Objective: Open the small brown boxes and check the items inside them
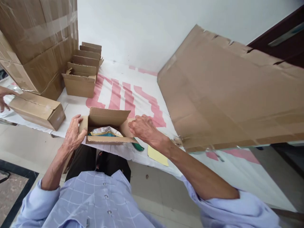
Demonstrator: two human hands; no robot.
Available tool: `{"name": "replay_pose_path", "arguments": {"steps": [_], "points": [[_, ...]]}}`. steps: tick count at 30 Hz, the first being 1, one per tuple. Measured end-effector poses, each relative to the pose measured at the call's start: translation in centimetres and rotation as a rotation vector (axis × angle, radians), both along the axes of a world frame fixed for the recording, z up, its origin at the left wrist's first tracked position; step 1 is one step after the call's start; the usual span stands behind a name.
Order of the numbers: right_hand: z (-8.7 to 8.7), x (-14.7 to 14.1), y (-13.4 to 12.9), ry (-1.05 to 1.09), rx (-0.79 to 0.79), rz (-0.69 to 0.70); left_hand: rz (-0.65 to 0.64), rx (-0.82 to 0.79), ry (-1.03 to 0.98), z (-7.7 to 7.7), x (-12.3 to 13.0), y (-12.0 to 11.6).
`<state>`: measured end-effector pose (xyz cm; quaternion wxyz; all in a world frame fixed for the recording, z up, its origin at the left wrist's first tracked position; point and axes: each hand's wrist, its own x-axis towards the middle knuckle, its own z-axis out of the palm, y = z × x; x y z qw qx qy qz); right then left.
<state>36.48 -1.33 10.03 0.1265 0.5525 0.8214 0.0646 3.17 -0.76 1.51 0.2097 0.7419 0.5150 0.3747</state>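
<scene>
An open cardboard box point(106, 118) sits at the table's front edge with its flaps up. A patterned packet in white, yellow and blue point(108, 130) lies inside it; its lower part is hidden by the front flap. My left hand point(74, 133) grips the box's left end flap, thumb on the near side. With bent fingers, my right hand point(143, 128) is closed on the right end flap. Just right of the box, partly under the flap, is a green object point(138, 145) I cannot identify. A yellow sheet of paper point(158, 155) lies below my right forearm.
A closed carton point(38, 107) stands at the left, touched by another person's hand point(5, 96). Several open boxes point(79, 85) form a row behind it, beside tall stacked cartons point(35, 41). A large cardboard carton point(228, 91) fills the right of the cloth-covered table point(147, 91).
</scene>
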Motion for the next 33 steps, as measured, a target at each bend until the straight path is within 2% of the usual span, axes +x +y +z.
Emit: {"name": "replay_pose_path", "arguments": {"steps": [2,6,9,12,15,17,20,23,25,29,33], "points": [[-0.3,-1.1,0.0,-0.043,-0.075,-0.010,0.012,0.007,0.018,0.1,0.2,-0.1],[-1.1,-4.0,1.5,-0.009,-0.183,0.081,0.021,0.018,0.054,0.5,0.4,-0.4],[-1.8,-5.7,2.7,-0.014,-0.291,0.019,0.016,0.017,0.084,0.8,0.3,-0.6],[-2.1,-6.4,3.1,0.019,-0.265,0.011,0.021,0.012,0.095,0.9,0.0,-0.6],[-1.2,-5.8,3.0,0.069,-0.200,-0.008,0.012,0.010,0.110,0.9,-0.2,-0.4],[0.1,-4.8,3.0,0.207,-0.134,-0.031,0.008,0.004,0.123,1.1,-0.3,-0.1],[2.7,-2.7,3.1,0.577,-0.038,-0.062,0.014,0.002,0.116,2.2,-0.3,0.5],[5.1,-0.8,3.4,0.942,-0.059,-0.074,-0.022,0.032,0.005,4.7,0.0,1.2],[6.1,-0.2,3.8,1.138,-0.086,-0.074,-0.116,0.021,-0.121,6.7,0.4,1.8],[6.6,-0.4,4.7,1.409,-0.123,-0.104,-0.285,-0.106,-0.347,9.9,1.7,3.4],[6.1,-1.2,5.1,1.761,-0.239,-0.040,-0.236,-0.188,-0.585,11.1,2.8,5.0]]}}
